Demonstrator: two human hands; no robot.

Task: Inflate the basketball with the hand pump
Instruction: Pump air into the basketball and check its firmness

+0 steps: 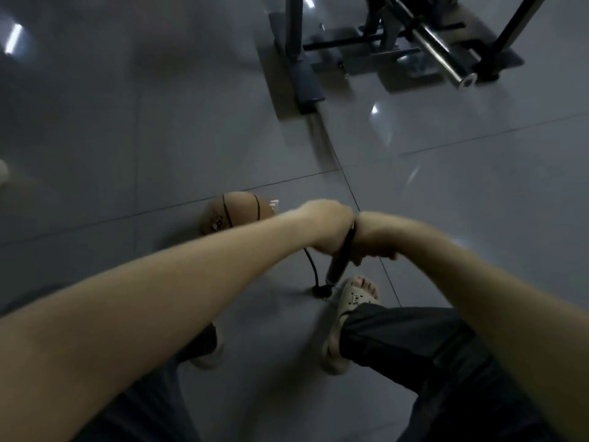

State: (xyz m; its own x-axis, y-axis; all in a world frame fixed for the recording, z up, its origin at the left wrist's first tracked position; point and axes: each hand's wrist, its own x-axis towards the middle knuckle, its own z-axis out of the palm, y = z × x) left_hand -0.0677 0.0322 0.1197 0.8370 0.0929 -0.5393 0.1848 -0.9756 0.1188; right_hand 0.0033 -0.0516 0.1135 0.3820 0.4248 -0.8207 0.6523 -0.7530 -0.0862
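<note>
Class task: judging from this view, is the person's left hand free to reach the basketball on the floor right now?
Probably not. The left hand is closed on the pump handle beside the right hand. The basketball lies apart, beyond the left forearm; nothing blocks it, but the hand must let go first.

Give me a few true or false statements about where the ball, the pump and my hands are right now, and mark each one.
1. Both hands are closed on the top of the pump. True: the left hand and right hand meet there side by side.
2. The basketball is held between the feet. False: it lies on the floor beyond the left forearm.
3. A black hose runs from the pump's base toward the ball. True.
4. The right foot is bare. False: it wears a light sandal, next to the pump's base.
5. The metal gym frame touches the ball. False: it stands well apart, farther away.
</note>
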